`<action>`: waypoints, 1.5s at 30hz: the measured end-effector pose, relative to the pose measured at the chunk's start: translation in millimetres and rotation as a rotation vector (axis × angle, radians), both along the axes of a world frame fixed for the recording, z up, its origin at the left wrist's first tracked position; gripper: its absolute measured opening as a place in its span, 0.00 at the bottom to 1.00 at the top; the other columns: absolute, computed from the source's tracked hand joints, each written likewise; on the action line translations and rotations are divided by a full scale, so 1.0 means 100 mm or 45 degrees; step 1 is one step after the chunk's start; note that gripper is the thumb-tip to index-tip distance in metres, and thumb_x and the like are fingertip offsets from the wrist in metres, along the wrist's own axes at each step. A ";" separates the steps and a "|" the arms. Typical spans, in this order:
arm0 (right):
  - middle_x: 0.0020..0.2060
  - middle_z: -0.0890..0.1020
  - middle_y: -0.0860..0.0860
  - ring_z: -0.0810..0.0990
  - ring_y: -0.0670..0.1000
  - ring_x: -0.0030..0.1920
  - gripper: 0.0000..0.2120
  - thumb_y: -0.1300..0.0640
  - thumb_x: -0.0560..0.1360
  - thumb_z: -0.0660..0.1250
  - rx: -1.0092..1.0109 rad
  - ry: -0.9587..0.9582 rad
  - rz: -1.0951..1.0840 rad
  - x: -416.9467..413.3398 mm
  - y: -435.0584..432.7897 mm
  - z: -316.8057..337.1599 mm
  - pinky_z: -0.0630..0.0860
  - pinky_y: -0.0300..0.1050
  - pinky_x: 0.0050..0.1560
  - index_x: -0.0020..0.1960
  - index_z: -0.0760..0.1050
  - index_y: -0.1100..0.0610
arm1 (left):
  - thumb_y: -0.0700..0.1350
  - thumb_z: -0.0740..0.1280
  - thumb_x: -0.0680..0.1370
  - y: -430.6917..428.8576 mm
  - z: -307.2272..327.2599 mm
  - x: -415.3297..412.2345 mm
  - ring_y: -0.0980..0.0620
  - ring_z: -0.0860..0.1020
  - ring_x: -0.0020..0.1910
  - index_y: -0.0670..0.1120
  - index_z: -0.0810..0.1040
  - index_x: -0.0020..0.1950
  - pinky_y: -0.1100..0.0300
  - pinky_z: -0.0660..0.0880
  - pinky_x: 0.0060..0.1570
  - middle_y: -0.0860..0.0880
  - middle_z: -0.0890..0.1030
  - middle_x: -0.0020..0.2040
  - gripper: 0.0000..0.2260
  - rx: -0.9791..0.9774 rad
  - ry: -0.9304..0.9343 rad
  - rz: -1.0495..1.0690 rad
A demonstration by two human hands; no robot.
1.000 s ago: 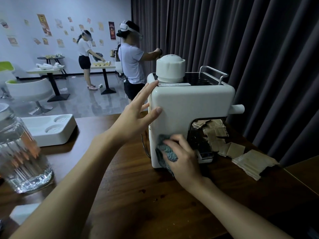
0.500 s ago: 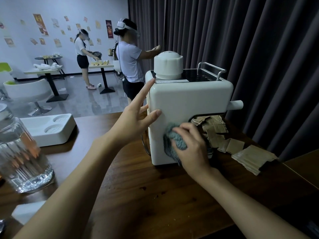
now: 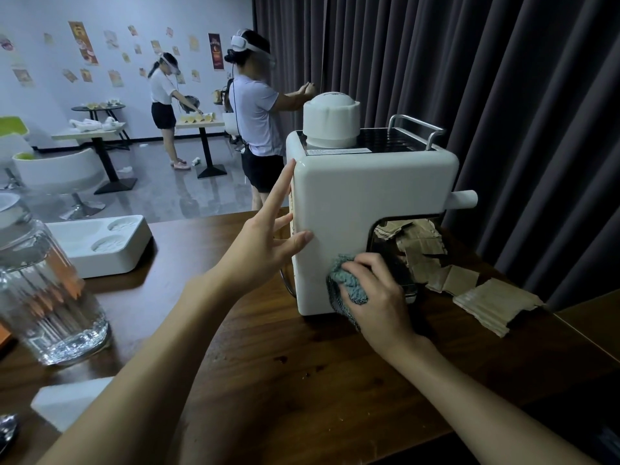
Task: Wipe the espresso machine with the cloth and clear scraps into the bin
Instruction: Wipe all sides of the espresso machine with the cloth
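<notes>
While bracing boxy white espresso machine point(image 3: 369, 196) with spread left hand point(image 3: 265, 253), wiping its front with right hand point(image 3: 382, 297) clutching bunched teal cloth point(image 3: 345, 283); next likely gathering brown cardboard scraps point(image 3: 493, 303).

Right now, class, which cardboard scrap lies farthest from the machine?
The big corrugated scrap at far right; the others lie in or nearer the machine.

We lose most of the cloth point(image 3: 339, 287) under the right hand point(image 3: 379, 297); glass jar point(image 3: 47, 297) cut by left edge, blurred
</notes>
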State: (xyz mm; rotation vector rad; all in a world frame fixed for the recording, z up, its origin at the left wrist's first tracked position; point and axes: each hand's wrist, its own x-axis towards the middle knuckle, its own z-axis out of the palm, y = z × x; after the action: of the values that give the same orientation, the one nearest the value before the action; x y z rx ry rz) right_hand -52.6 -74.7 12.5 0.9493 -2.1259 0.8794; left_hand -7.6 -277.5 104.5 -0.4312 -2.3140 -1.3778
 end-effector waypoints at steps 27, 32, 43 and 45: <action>0.57 0.75 0.52 0.82 0.55 0.50 0.28 0.68 0.60 0.81 0.467 0.013 0.139 -0.10 0.26 -0.11 0.83 0.46 0.47 0.58 0.78 0.61 | 0.42 0.69 0.79 0.01 0.00 0.00 0.47 0.67 0.74 0.72 0.44 0.76 0.47 0.71 0.69 0.55 0.54 0.81 0.42 -0.052 0.011 0.047; 0.55 0.78 0.54 0.83 0.56 0.51 0.26 0.66 0.62 0.80 0.494 0.040 0.191 0.02 0.01 -0.10 0.82 0.50 0.50 0.58 0.78 0.61 | 0.42 0.69 0.79 0.01 -0.01 -0.01 0.48 0.69 0.73 0.70 0.45 0.76 0.52 0.72 0.68 0.54 0.56 0.80 0.42 -0.043 0.017 0.036; 0.57 0.77 0.55 0.83 0.57 0.51 0.26 0.66 0.62 0.80 0.427 0.048 0.107 -0.03 0.10 -0.09 0.82 0.49 0.50 0.58 0.78 0.62 | 0.43 0.70 0.78 -0.01 0.01 -0.02 0.44 0.71 0.72 0.70 0.45 0.77 0.46 0.77 0.63 0.50 0.57 0.80 0.42 -0.075 -0.007 0.068; 0.56 0.78 0.55 0.83 0.56 0.51 0.25 0.66 0.62 0.80 0.481 0.058 0.181 0.02 -0.01 -0.08 0.83 0.49 0.50 0.58 0.78 0.62 | 0.44 0.70 0.78 -0.02 0.01 -0.02 0.44 0.72 0.71 0.69 0.46 0.77 0.44 0.76 0.63 0.49 0.58 0.80 0.42 -0.067 -0.003 0.055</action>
State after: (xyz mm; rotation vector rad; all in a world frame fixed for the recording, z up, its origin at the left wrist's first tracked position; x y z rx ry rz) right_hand -50.2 -76.1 4.9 1.3098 -2.2494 0.5211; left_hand -9.3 -279.3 105.8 -0.3935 -2.3518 -1.3002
